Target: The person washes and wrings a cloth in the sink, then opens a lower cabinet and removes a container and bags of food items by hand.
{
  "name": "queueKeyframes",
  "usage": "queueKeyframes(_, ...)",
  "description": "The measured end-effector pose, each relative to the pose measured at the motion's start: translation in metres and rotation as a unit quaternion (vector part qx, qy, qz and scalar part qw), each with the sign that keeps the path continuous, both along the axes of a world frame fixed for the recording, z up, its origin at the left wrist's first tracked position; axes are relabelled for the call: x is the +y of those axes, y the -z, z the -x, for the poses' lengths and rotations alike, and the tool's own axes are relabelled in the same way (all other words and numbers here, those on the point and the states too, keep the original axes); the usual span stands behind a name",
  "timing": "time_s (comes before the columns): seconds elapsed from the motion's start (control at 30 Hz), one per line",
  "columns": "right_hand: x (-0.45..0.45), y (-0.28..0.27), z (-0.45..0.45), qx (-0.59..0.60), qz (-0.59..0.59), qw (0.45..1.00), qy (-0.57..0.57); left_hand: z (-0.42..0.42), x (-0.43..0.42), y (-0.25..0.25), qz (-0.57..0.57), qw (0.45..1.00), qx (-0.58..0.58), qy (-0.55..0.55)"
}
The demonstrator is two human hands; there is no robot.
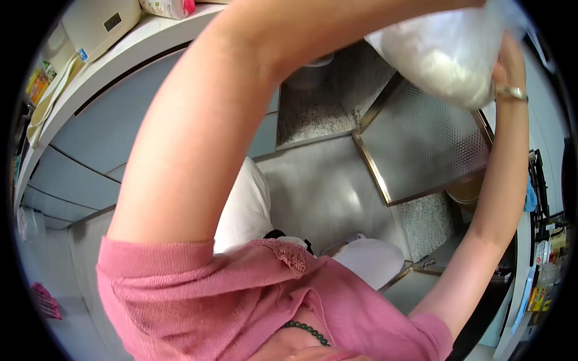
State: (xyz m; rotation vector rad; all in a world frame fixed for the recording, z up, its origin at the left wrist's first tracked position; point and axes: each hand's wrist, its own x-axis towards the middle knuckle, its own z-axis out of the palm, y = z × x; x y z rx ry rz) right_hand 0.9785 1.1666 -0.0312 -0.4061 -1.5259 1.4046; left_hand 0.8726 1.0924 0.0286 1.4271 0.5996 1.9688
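Note:
A translucent plastic bag [448, 63] hangs at the upper right, its lower part bulging with a pale, whitish content whose kind I cannot make out. My right hand [512, 63] is at the bag's right side, fingers curled against the plastic and partly hidden by it; a bracelet circles that wrist. My left arm crosses the top of the view towards the same bag, and the hand itself lies beyond the upper edge. Below the bag stands an open cabinet door [421, 141] with a textured, shiny panel and metal-coloured edging.
An open lower cabinet [319, 114] with a speckled base lies behind the door. A round container [466, 192] sits partly hidden near my right forearm. On the curved white counter [138, 51] at the upper left stands a white appliance [99, 24]. Grey floor [313, 174] shows between.

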Motion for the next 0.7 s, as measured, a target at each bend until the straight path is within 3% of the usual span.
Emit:
queueKeyframes(0.03, 0.001, 0.008, -0.016, -0.019, -0.015, 1.000, 0.018, -0.011, -0.007, 0.014, 0.022, 0.999, -0.039, 0.026)
queueKeyframes(0.13, 0.000, 0.056, -0.051, -0.054, -0.046, 0.995, 0.064, -0.021, -0.012, 0.077, -0.048, 0.997, 0.052, -0.025)
queueKeyframes(0.23, -0.006, 0.122, -0.058, -0.040, 0.016, 0.995, 0.091, -0.034, -0.006, 0.143, 0.133, 0.974, 0.053, -0.177)
queueKeyframes(0.3, -0.013, 0.168, -0.060, -0.123, -0.014, 0.985, 0.123, -0.039, -0.001, 0.200, 0.128, 0.975, -0.003, -0.180)
queueKeyframes(0.37, -0.010, 0.217, -0.060, -0.258, -0.031, 0.951, 0.168, -0.040, -0.008, 0.256, 0.195, 0.946, 0.072, -0.247)
queueKeyframes(0.5, 0.007, 0.316, -0.038, -0.275, -0.001, 0.954, 0.121, -0.028, 0.011, 0.369, 0.249, 0.933, 0.059, -0.253)
queueKeyframes(0.57, 0.034, 0.361, -0.022, -0.352, -0.078, 0.927, 0.107, -0.009, 0.026, 0.417, 0.272, 0.919, 0.090, -0.270)
queueKeyframes(0.63, 0.073, 0.420, 0.010, -0.349, -0.151, 0.915, 0.135, 0.013, 0.042, 0.442, 0.255, 0.921, 0.095, -0.279)
queueKeyframes(0.7, 0.095, 0.435, 0.051, -0.343, -0.222, 0.898, 0.161, 0.037, 0.056, 0.455, 0.232, 0.897, 0.084, -0.367)
